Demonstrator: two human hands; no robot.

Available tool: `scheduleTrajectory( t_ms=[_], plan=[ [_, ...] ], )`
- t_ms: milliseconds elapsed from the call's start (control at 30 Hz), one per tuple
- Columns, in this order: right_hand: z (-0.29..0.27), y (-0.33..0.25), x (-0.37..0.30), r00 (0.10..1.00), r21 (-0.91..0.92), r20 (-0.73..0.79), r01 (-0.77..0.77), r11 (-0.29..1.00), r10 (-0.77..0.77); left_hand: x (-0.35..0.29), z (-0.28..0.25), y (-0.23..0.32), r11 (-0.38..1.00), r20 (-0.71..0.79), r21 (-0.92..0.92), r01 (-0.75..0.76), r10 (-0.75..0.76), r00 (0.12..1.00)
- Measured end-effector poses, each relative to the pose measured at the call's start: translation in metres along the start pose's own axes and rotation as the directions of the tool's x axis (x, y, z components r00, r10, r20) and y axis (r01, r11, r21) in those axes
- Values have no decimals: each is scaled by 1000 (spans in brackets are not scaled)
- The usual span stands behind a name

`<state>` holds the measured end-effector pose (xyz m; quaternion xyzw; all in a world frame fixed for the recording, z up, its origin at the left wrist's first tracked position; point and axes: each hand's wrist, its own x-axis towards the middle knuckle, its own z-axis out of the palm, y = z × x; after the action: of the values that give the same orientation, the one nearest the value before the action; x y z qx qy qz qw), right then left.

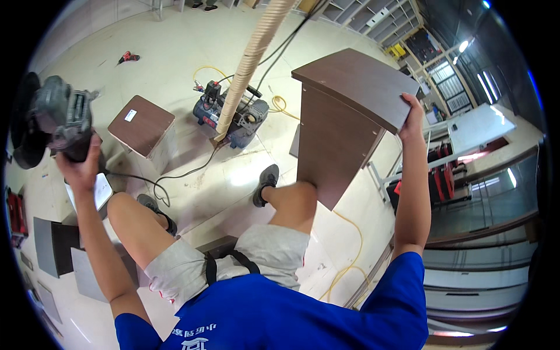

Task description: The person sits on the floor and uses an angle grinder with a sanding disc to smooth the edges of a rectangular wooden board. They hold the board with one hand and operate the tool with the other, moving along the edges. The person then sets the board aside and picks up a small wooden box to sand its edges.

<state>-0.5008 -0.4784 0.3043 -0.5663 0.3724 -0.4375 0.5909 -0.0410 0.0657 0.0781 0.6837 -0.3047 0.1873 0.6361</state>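
My left hand (81,166) is raised at the far left and closed around a dark grey power tool (64,114) with a round black part on its outer side. Its exact kind is unclear. A black cord runs from near that hand across the floor. On the right, my right hand (413,119) grips the edge of a dark brown panel on top of a tall brown wooden box (338,131). The box stands tilted in the picture beside my right knee, its lower end close to the knee. Part of my right fingers lies over the top panel's edge.
A blue-grey air compressor (236,119) stands ahead, behind a beige wrapped post (251,64). Left of it is a brown-topped box (143,125). A red drill (128,57) lies on the tiles. Yellow hose (359,239) trails at right, near a metal-framed table (481,131).
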Motion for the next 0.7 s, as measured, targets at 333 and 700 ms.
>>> scheduleTrajectory(
  t_ms=[333, 700],
  plan=[
    [26, 61, -7, 993, 25, 97, 66, 997, -68, -81, 84, -47, 987, -22, -104, 123, -126, 992],
    [78, 191, -136, 958, 10, 282, 51, 999, -52, -86, 74, -60, 972, 8, -102, 212, -212, 977]
  ],
)
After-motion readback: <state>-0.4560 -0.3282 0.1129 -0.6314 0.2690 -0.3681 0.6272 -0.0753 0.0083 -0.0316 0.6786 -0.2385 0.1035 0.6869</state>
